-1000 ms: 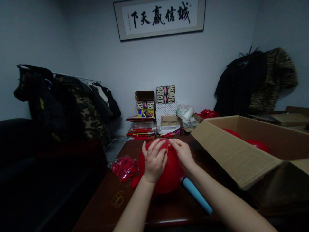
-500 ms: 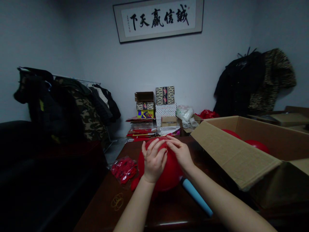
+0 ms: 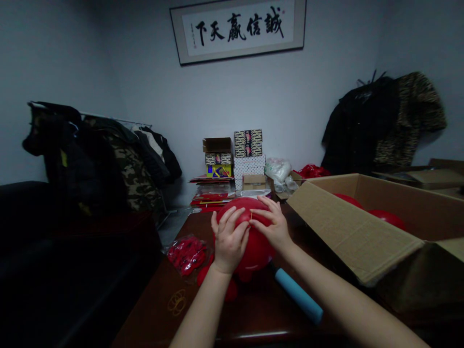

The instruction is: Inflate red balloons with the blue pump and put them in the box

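Note:
A red inflated balloon (image 3: 258, 250) is held up over the table between both hands. My left hand (image 3: 229, 240) grips its near side with the fingers spread. My right hand (image 3: 272, 224) presses its upper right side, fingertips close to my left hand. A thin yellow strand, perhaps a rubber band (image 3: 251, 215), shows between the two hands. Smaller red bulges hang below the balloon. Its knot is hidden. A light blue hand pump (image 3: 298, 296) lies on the table just below my right wrist.
A clear bag of red balloons (image 3: 187, 255) and loose rubber bands (image 3: 177, 302) lie on the dark wooden table (image 3: 253, 324). To the right stands an open cardboard box (image 3: 357, 227) holding red balloons (image 3: 387, 218). Stacked boxes and papers stand beyond the table.
The balloon has risen from the table and rolled in my hands, showing red bulges beneath it. My right hand has moved up along it. The pump has barely shifted.

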Tool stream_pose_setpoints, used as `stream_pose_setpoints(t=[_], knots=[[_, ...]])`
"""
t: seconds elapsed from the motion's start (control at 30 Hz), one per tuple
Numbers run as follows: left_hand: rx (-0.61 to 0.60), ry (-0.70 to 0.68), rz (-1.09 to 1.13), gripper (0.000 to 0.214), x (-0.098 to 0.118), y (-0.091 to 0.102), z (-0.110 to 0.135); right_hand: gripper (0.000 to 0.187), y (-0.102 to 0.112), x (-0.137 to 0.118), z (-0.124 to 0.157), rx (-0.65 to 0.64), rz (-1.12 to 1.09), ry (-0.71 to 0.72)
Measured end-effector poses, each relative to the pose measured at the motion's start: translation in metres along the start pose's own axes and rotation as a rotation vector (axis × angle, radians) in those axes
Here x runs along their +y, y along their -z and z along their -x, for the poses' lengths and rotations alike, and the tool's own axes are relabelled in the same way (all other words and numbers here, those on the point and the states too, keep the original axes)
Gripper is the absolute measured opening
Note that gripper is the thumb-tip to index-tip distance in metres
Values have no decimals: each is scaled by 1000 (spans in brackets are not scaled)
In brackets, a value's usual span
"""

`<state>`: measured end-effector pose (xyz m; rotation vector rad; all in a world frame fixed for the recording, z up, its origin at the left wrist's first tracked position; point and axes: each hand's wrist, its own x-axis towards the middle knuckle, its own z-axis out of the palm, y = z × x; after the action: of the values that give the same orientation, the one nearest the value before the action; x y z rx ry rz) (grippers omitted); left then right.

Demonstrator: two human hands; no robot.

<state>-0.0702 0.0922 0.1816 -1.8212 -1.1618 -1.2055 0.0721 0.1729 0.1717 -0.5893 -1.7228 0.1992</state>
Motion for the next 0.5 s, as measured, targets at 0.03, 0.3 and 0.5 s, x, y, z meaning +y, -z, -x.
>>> stream_pose_setpoints(t=[0.03,0.3,0.5], knots=[[-15,4,-1,15,-1,0,1,25,2,3,0,-25,38,34],[-108,49,25,15,-7,-3,6,39,11,12,0,-173,198,249],[-132,113,34,12,-10,-6,6,37,10,7,0,-259,168,327]])
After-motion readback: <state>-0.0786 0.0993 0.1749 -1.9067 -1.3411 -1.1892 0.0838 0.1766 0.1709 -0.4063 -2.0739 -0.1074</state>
